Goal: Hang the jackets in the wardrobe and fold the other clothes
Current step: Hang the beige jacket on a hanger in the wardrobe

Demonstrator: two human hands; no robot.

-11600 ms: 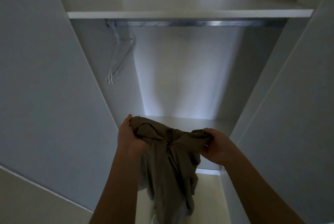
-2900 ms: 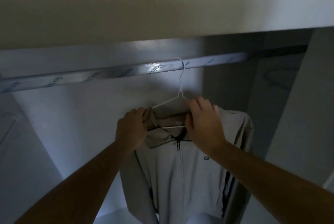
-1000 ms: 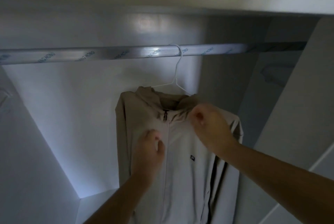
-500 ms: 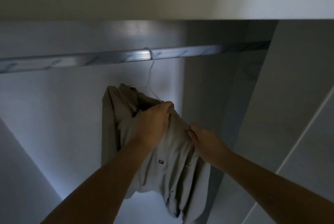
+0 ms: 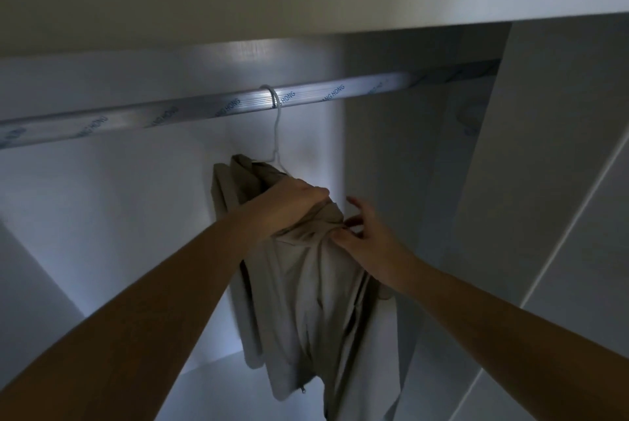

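I log the beige zip-front fabric jacket (image 5: pixel 306 284) hanging inside the white wardrobe (image 5: pixel 551 182) on a thin white wire hanger (image 5: pixel 276 135), which is hooked over the silver metal rail (image 5: pixel 170 114). The left hand (image 5: pixel 289 206) has its fingers curled tight, gripping bunched cloth at the shoulder. The right hand (image 5: pixel 367 237) pinches a fold just beside it between thumb and fingertip, other fingers spread.

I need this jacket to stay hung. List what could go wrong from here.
1. The left hand grips a bunch of the jacket near its top; a downward tug could tilt the thin wire hanger or lift its hook off the rail.
2. The jacket hangs bunched and lopsided, with the right hand pinching a fold; released like this, it might slip off the hanger.
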